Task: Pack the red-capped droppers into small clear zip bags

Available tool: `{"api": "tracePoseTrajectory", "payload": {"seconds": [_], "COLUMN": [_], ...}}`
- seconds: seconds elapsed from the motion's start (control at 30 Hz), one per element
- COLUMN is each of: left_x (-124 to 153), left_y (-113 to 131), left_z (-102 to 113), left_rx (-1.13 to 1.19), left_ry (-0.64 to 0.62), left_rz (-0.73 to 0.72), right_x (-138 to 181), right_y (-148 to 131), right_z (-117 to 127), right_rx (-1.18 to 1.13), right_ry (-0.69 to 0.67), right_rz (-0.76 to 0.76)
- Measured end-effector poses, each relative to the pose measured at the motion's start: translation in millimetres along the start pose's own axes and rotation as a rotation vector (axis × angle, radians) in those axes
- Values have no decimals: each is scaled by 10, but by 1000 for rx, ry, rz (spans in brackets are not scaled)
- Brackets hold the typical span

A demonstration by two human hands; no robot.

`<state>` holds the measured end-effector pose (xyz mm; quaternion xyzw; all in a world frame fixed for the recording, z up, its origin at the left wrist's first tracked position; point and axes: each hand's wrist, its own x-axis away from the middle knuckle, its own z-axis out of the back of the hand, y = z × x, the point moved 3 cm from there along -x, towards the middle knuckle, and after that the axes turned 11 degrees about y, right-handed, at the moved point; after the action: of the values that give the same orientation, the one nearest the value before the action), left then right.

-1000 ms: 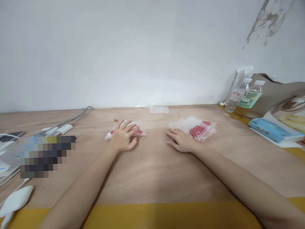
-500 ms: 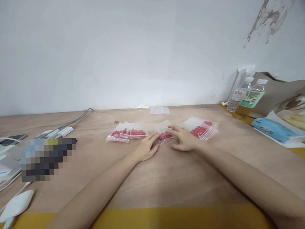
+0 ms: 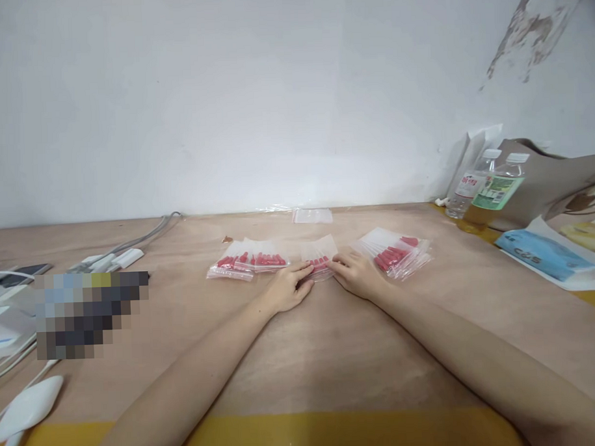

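A small clear zip bag with red pieces [image 3: 319, 257] lies on the wooden table [image 3: 302, 353] between my two hands. My left hand [image 3: 287, 288] pinches its left edge with curled fingers. My right hand [image 3: 355, 273] pinches its right edge in the same way. To the left of it lies a pile of similar bags with red pieces [image 3: 247, 260]. A thicker stack of such bags [image 3: 396, 252] rests just right of my right hand.
An empty clear bag [image 3: 311, 215] lies by the wall. Two plastic bottles [image 3: 486, 187], a brown paper bag [image 3: 550, 181] and a blue packet [image 3: 540, 257] stand at the right. Cables, adapters [image 3: 113, 259] and a white device [image 3: 28, 408] lie at the left.
My left hand left the left pile and came to the middle. My right hand brought one bag from the right stack there. Both hands now grip that bag.
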<state>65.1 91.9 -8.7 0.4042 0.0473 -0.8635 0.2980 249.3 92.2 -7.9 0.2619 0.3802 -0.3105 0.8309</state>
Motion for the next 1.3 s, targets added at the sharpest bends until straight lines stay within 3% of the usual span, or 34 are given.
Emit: {"api": "tracePoseTrajectory", "payload": {"seconds": [0.1,0.3,0.5,0.7,1.03,1.3], "left_x": [-2,-1,3,-16,-57,-65], "left_y": [14,44,53,55,100,81], "left_z": [28,71,79,87,119,135], "left_rx": [-20,-100,-244,-337,-352,-334], "left_ry": [24,115,157,159,159,149], "left_rz": [-31,-162,-316,-396,-432,-422], "right_x": [32,82,81,46,-229,-234], "right_y": [-4,102,114,76,-352,-360], "right_z": [28,36,23,77,-24,-48], "right_rx": [67,-101,-242,-129,47,128], "right_ry": [-37,-20,-16,23,133,136], "right_rz": [95,-198,-217,-102,40,210]}}
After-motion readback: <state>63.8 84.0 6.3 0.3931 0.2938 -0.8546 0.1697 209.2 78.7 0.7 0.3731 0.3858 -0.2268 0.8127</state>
